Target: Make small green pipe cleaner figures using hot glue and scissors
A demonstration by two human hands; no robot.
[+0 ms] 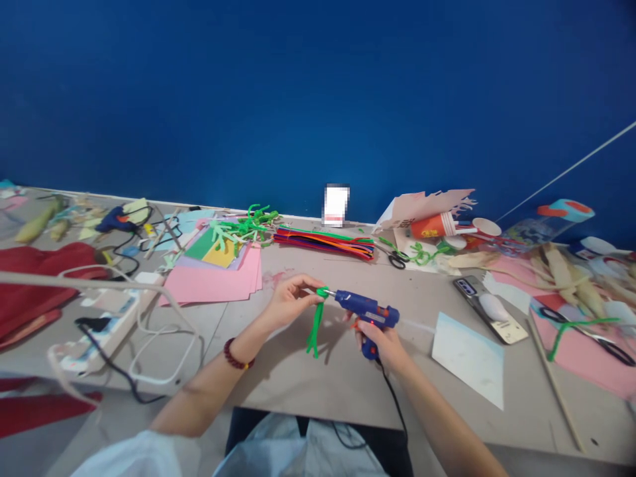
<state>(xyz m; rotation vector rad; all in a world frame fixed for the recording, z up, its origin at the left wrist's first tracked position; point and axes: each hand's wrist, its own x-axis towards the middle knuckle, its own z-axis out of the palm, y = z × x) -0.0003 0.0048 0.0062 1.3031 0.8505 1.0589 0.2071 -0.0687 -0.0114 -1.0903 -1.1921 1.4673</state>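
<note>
Pinched between the thumb and fingers of my left hand point(294, 299) is a bent green pipe cleaner point(317, 326), its forked ends hanging down over the table. My right hand point(376, 339) grips a blue hot glue gun point(366, 308) by its handle, with a small red light showing on it. The gun's metal nozzle points left and meets, or nearly meets, the top of the green piece beside my left fingertips. From the handle a black cord runs down past the table's front edge.
A bundle of coloured pipe cleaners point(322, 244) lies ahead. Pink paper sheets point(213, 281) and a white power strip point(106, 328) with loose cables are left. To the right are scissors point(397, 260), a phone point(489, 310), a pale card point(468, 361) and a wooden stick point(556, 387).
</note>
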